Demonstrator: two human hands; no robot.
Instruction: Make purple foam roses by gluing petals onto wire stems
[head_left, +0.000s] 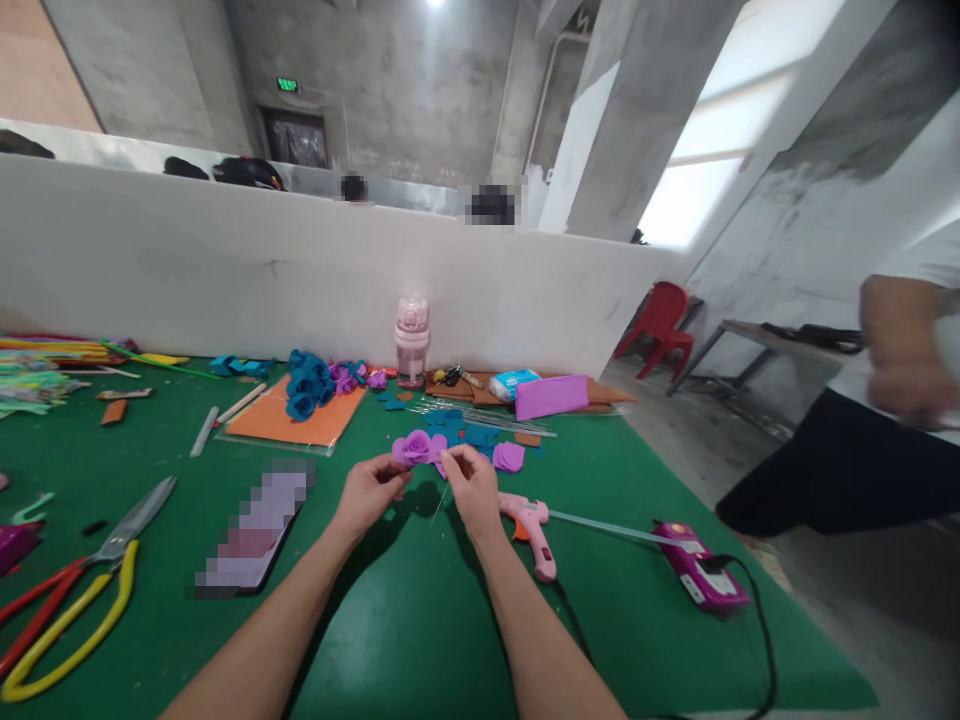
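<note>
Both my hands are raised over the green table (pixel 420 640) and pinch a purple felt rose (pixel 417 447) between them. My left hand (pixel 369 492) grips its lower left side. My right hand (pixel 469 484) holds the right edge with thumb and forefinger. A thin wire stem (pixel 441 503) hangs down from the flower between the hands. Just right of my right hand lies a pink glue gun (pixel 534 527) with a clear glue stick poking out behind it.
Scissors (pixel 120 535) and yellow-handled pliers (pixel 71 625) lie at the left. Blue and purple roses (pixel 309 384) rest on an orange sheet. A pink bottle (pixel 412 340) stands by the white wall. A purple power strip (pixel 701 577) sits near the right edge. Another person (pixel 885 420) stands at the right.
</note>
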